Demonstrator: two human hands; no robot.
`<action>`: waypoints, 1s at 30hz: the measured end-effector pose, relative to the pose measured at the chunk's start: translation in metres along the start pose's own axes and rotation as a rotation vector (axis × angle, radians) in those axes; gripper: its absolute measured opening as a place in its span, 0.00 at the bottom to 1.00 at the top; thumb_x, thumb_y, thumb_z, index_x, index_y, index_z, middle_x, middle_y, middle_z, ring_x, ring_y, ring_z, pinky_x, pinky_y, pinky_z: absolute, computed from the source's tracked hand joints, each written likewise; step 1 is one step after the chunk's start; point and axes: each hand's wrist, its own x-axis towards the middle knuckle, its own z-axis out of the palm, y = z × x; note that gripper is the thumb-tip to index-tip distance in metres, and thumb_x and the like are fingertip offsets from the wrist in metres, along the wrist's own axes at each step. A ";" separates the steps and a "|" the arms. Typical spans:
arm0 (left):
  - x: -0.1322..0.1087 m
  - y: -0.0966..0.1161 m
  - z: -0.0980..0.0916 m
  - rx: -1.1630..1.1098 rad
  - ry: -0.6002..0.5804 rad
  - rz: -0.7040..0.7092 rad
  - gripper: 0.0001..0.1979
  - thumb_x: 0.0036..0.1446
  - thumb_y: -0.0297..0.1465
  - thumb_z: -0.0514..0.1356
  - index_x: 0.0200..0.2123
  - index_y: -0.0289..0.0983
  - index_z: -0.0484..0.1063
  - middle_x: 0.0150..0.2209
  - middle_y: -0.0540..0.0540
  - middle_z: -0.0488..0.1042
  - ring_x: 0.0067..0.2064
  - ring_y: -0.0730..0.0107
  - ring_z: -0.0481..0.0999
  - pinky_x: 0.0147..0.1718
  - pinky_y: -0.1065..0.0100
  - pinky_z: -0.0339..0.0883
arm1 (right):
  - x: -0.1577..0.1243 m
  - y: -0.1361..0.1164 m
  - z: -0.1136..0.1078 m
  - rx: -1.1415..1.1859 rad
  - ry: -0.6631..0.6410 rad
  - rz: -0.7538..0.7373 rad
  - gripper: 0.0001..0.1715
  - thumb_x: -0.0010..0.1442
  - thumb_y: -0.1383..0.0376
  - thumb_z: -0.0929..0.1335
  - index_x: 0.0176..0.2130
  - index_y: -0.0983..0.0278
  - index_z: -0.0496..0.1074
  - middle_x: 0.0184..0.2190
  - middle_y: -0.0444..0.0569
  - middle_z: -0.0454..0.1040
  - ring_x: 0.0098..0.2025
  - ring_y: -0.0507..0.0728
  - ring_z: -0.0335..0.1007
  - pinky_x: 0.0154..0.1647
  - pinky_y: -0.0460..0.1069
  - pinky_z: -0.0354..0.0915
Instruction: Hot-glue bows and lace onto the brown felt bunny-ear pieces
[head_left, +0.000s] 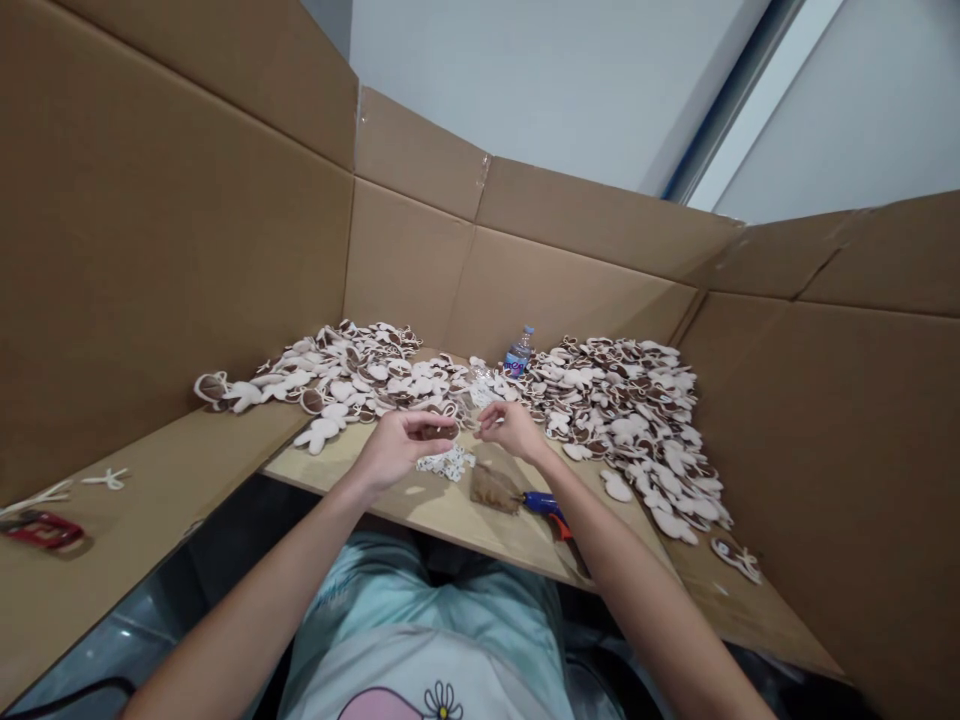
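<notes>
Over the middle of the wooden board, my left hand [409, 443] grips a small brown piece [439, 432] with a light edge between thumb and fingers. Just to its right, my right hand [510, 428] has its thumb and fingertips pinched together; what they hold, if anything, is too small to name. Below the hands lies a little heap of small white parts [448, 463]. A brown pad [494, 488] rests near the board's front edge, with the nozzle of a blue and orange glue gun [546, 507] at its right side.
Piles of white and brown felt pieces [630, 400] cover the back and both sides. A plastic bottle [519, 352] stands behind the hands. Cardboard walls [585, 250] surround the board. At the far left lie a red tool [46, 530] and white cords [106, 478].
</notes>
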 end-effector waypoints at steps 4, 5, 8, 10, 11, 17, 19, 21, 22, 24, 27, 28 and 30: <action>-0.008 0.009 0.008 -0.071 -0.096 0.012 0.14 0.41 0.27 0.71 0.36 0.37 0.82 0.39 0.42 0.84 0.42 0.58 0.82 0.45 0.59 0.73 | -0.041 -0.008 -0.013 0.196 0.112 0.002 0.17 0.46 0.60 0.76 0.32 0.67 0.72 0.27 0.50 0.79 0.32 0.58 0.79 0.32 0.51 0.74; -0.010 0.011 0.011 -0.078 -0.113 0.016 0.13 0.41 0.26 0.72 0.35 0.37 0.82 0.39 0.42 0.84 0.42 0.58 0.82 0.45 0.59 0.73 | -0.054 -0.010 -0.014 0.239 0.135 0.005 0.18 0.46 0.58 0.76 0.32 0.66 0.71 0.27 0.50 0.80 0.31 0.59 0.79 0.30 0.51 0.74; -0.018 0.017 0.019 -0.075 -0.164 0.014 0.13 0.41 0.26 0.72 0.34 0.37 0.82 0.38 0.42 0.84 0.42 0.58 0.82 0.45 0.60 0.74 | -0.094 -0.018 -0.014 0.337 0.206 0.026 0.20 0.48 0.53 0.75 0.32 0.65 0.71 0.28 0.52 0.80 0.29 0.58 0.79 0.29 0.51 0.75; -0.023 0.018 0.024 -0.083 -0.206 0.004 0.13 0.41 0.27 0.72 0.34 0.38 0.83 0.38 0.43 0.84 0.42 0.58 0.82 0.44 0.60 0.74 | -0.117 -0.024 -0.011 0.414 0.290 0.054 0.22 0.45 0.54 0.77 0.34 0.64 0.71 0.30 0.51 0.81 0.28 0.58 0.79 0.29 0.51 0.76; -0.026 0.019 0.026 -0.094 -0.226 0.001 0.13 0.41 0.27 0.72 0.34 0.38 0.83 0.38 0.43 0.84 0.42 0.57 0.82 0.44 0.60 0.75 | -0.126 -0.027 -0.009 0.469 0.363 0.075 0.24 0.42 0.55 0.79 0.34 0.64 0.71 0.29 0.49 0.80 0.27 0.58 0.79 0.28 0.51 0.76; -0.037 0.021 0.037 -0.166 -0.300 -0.017 0.13 0.43 0.27 0.72 0.35 0.41 0.83 0.39 0.44 0.84 0.41 0.59 0.82 0.44 0.61 0.75 | -0.157 -0.043 0.000 0.638 0.600 0.042 0.22 0.37 0.62 0.81 0.26 0.63 0.69 0.21 0.45 0.78 0.22 0.56 0.77 0.24 0.48 0.76; -0.039 0.023 0.040 -0.161 -0.307 -0.010 0.12 0.44 0.27 0.72 0.36 0.42 0.83 0.39 0.44 0.84 0.42 0.59 0.82 0.43 0.61 0.75 | -0.163 -0.049 0.001 0.646 0.632 -0.008 0.19 0.41 0.63 0.80 0.27 0.63 0.70 0.23 0.47 0.80 0.24 0.57 0.79 0.26 0.48 0.77; -0.041 0.025 0.042 -0.128 -0.302 0.020 0.12 0.46 0.27 0.71 0.37 0.42 0.83 0.39 0.45 0.84 0.42 0.59 0.82 0.42 0.61 0.75 | -0.168 -0.055 0.001 0.623 0.637 -0.071 0.14 0.46 0.65 0.79 0.28 0.63 0.71 0.28 0.49 0.82 0.29 0.57 0.80 0.31 0.48 0.78; -0.042 0.026 0.043 -0.102 -0.294 0.043 0.11 0.46 0.28 0.71 0.37 0.42 0.83 0.39 0.45 0.84 0.41 0.60 0.82 0.42 0.62 0.75 | -0.171 -0.058 0.002 0.596 0.636 -0.106 0.12 0.49 0.66 0.78 0.29 0.63 0.72 0.30 0.50 0.82 0.31 0.56 0.81 0.34 0.48 0.78; -0.043 0.027 0.044 -0.051 -0.275 0.094 0.11 0.47 0.28 0.71 0.37 0.42 0.83 0.38 0.45 0.84 0.40 0.62 0.81 0.43 0.63 0.74 | -0.175 -0.063 0.003 0.533 0.652 -0.176 0.08 0.52 0.68 0.76 0.32 0.62 0.73 0.33 0.49 0.82 0.35 0.55 0.81 0.38 0.47 0.78; -0.045 0.028 0.046 0.013 -0.256 0.148 0.12 0.46 0.30 0.72 0.38 0.43 0.83 0.37 0.46 0.83 0.39 0.64 0.80 0.42 0.65 0.73 | -0.180 -0.066 0.007 0.461 0.686 -0.262 0.09 0.54 0.71 0.74 0.34 0.61 0.73 0.33 0.47 0.81 0.35 0.54 0.80 0.38 0.47 0.77; -0.045 0.028 0.047 0.036 -0.250 0.158 0.13 0.46 0.31 0.73 0.38 0.43 0.83 0.37 0.46 0.83 0.39 0.64 0.79 0.41 0.65 0.72 | -0.181 -0.066 0.008 0.442 0.684 -0.286 0.09 0.54 0.72 0.74 0.34 0.61 0.73 0.32 0.46 0.80 0.35 0.54 0.80 0.38 0.47 0.77; -0.047 0.028 0.048 0.090 -0.238 0.175 0.14 0.44 0.32 0.74 0.38 0.43 0.83 0.36 0.46 0.82 0.39 0.63 0.79 0.40 0.65 0.72 | -0.183 -0.064 0.010 0.398 0.670 -0.327 0.09 0.55 0.73 0.73 0.34 0.61 0.72 0.31 0.46 0.80 0.36 0.54 0.79 0.38 0.48 0.77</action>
